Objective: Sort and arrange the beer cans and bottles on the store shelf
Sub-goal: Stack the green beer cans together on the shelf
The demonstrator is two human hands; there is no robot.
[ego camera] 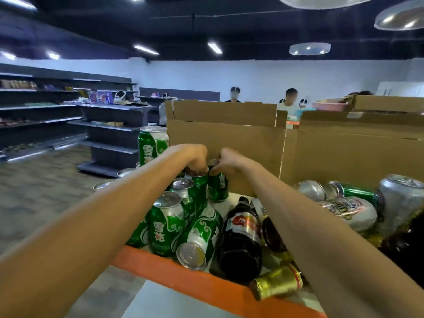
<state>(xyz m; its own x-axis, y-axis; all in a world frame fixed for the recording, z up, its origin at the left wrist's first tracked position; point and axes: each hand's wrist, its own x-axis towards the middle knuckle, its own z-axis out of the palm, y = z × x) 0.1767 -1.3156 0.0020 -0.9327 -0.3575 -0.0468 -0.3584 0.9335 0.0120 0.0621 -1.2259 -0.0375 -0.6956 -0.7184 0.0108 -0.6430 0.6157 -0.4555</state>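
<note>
On the white shelf with the orange front edge (183, 278), several green beer cans stand and lie in a cluster at the left. My left hand (195, 158) grips the top of an upright green can (200, 184) at the back of the cluster. My right hand (226, 160) pinches the top of another upright green can (218, 185) right beside it. One green can (199, 237) lies on its side near the edge. Dark brown bottles (241, 239) lie beside it, one with a gold foil neck (277, 283). Silver cans (348, 212) lie at the right.
Open cardboard boxes (229, 138) stand right behind the cans, with more boxes (355, 152) to the right. A tall green can (152, 143) stands raised at the back left. Dark store shelves (110, 134) line the aisle at left. People stand beyond the boxes.
</note>
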